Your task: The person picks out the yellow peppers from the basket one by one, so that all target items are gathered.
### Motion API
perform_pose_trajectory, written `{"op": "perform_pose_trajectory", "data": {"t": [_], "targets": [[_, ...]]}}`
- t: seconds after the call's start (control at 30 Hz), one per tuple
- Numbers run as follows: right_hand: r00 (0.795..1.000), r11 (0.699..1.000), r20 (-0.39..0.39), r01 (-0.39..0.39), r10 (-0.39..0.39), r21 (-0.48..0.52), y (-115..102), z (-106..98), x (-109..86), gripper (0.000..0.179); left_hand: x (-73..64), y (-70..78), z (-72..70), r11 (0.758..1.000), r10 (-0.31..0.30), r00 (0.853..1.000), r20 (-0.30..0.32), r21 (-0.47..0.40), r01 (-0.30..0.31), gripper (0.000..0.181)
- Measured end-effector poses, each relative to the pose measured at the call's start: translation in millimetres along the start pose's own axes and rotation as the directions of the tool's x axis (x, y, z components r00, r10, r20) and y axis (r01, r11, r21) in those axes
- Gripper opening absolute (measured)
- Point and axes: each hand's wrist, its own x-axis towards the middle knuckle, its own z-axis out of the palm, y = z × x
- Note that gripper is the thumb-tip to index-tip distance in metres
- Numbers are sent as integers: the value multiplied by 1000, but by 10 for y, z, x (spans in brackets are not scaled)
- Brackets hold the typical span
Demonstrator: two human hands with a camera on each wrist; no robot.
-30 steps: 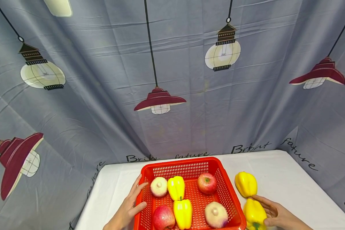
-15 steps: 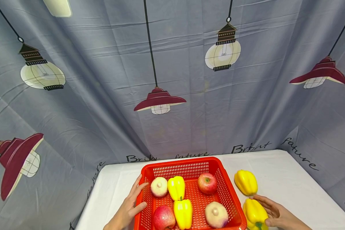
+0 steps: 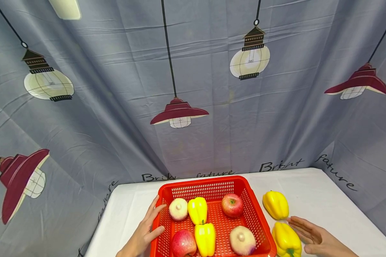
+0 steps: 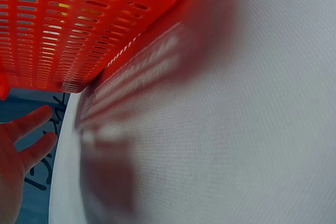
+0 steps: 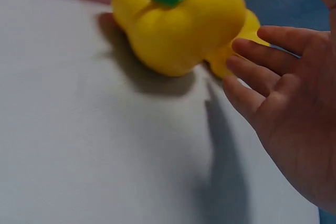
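In the head view, my left hand (image 3: pixel 142 228) is at the left rim of a red plastic basket (image 3: pixel 251 203), fingers spread and overlapping the rim. The left wrist view has these extended fingers (image 4: pixel 37 150) beside the slotted basket wall (image 4: pixel 68 35). My right hand (image 3: pixel 318 237) lies to the right of a near yellow bell pepper (image 3: pixel 286 239), its fingers straight and holding nothing. Just beyond sits another yellow bell pepper (image 3: pixel 275 204), close to the fingertips. From the right wrist, the near pepper (image 5: pixel 178 30) shows its green stem, and my palm (image 5: pixel 294 98) faces it.
Inside the basket are two yellow bell peppers (image 3: pixel 197 210), two red apples (image 3: pixel 232 205) and two pale round bulbs (image 3: pixel 242 240) with knobs, one purple-tinged. White cloth covers the table (image 3: pixel 321 200). A grey curtain (image 3: pixel 196 150) printed with lamps hangs behind.
My right hand has loosened from the near pepper and shifted slightly right, its fingers straightening. Both loose peppers have turned or shifted slightly. The left hand stays at the basket rim.
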Motion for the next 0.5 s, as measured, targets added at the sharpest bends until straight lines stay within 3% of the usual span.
{"op": "perform_pose_trajectory", "data": {"t": [0.17, 0.27, 0.37, 0.5], "targets": [[1000, 992, -13, 15, -17, -124, -142, -55, -75, 71, -6, -22, 9, 1000, -20, 1000, 0, -21, 20, 58], [999, 971, -19, 30, -36, -236, -244, -56, -91, 68, -5, -27, 18, 999, -40, 999, 2, -37, 40, 58], [998, 934, -32, 47, -63, -355, -344, -28, -82, 66, -2, -19, 25, 997, -59, 998, 1, -48, 59, 58], [992, 855, -81, 43, -98, -517, -444, 48, -59, 64, 4, -19, 30, 996, -69, 998, 3, -56, 69, 58]]}}
